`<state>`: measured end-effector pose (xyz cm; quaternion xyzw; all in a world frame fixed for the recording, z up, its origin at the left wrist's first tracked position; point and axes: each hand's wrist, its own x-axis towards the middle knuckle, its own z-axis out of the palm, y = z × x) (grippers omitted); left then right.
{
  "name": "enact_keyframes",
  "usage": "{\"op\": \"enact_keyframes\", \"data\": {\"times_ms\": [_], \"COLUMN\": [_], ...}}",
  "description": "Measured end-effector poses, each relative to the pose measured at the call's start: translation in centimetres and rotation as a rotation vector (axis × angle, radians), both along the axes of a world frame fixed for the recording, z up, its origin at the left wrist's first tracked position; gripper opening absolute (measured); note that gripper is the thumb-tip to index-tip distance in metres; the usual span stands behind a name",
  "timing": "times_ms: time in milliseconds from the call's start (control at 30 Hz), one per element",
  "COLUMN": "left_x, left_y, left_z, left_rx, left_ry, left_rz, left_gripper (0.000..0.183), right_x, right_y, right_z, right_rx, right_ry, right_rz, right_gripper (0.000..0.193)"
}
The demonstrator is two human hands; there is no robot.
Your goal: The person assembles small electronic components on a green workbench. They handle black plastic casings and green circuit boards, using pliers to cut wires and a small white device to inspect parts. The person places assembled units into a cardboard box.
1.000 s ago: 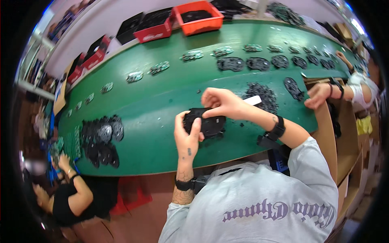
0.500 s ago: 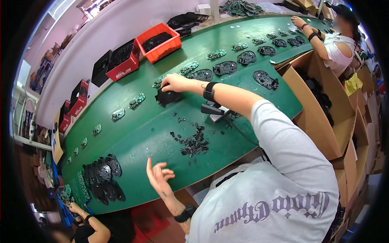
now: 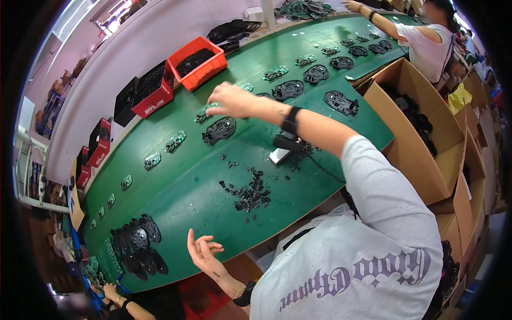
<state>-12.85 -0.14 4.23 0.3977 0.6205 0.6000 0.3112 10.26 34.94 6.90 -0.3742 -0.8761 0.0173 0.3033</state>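
Observation:
My right hand reaches across the green bench, fingers loosely apart, with nothing visible in its grasp. Just beneath its fingertips lies a green circuit board, partly covered by the hand. Nearer to me, a black plastic shell rests flat on the bench, apart from that hand. My left hand hangs near the front edge with its fingers spread, holding nothing. Between the two hands a loose heap of small black plastic pieces is scattered. A black device with a cable sits under my right forearm.
A row of circuit boards runs along the bench; black shells line its right part. Stacked shells lie at left. Bins, including an orange one, stand behind. Cardboard boxes flank the right. Co-workers sit at both ends.
My right hand has let go of the black shell and lifted toward the circuit board behind it. My left hand shifted slightly down and left. The co-worker at the far right has stretched an arm out.

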Motion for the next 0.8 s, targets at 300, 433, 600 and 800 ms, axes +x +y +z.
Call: {"op": "enact_keyframes", "data": {"times_ms": [300,433,600,800], "left_x": [1.4,3.9,6.4,6.7], "left_y": [1.1,3.0,4.0,2.4], "left_z": [-2.1,-1.0,-0.8,-1.6], "left_rx": [-0.039,-0.043,0.003,-0.046], "left_ry": [-0.031,-0.038,0.006,-0.014], "left_rz": [-0.141,-0.233,-0.351,-0.338], "left_gripper": [0.031,0.028,0.026,0.024], "right_x": [26.8,26.6,26.3,27.8], "right_y": [-14.1,-17.7,-17.9,-17.5], "right_z": [-0.4,-4.5,-5.7,-5.8], "right_rx": [0.038,-0.047,-0.087,-0.196], "right_ry": [0.211,-0.038,-0.195,-0.090], "right_rz": [-0.699,-0.790,-0.733,-0.690], "right_gripper": [0.026,0.032,0.039,0.036]}}
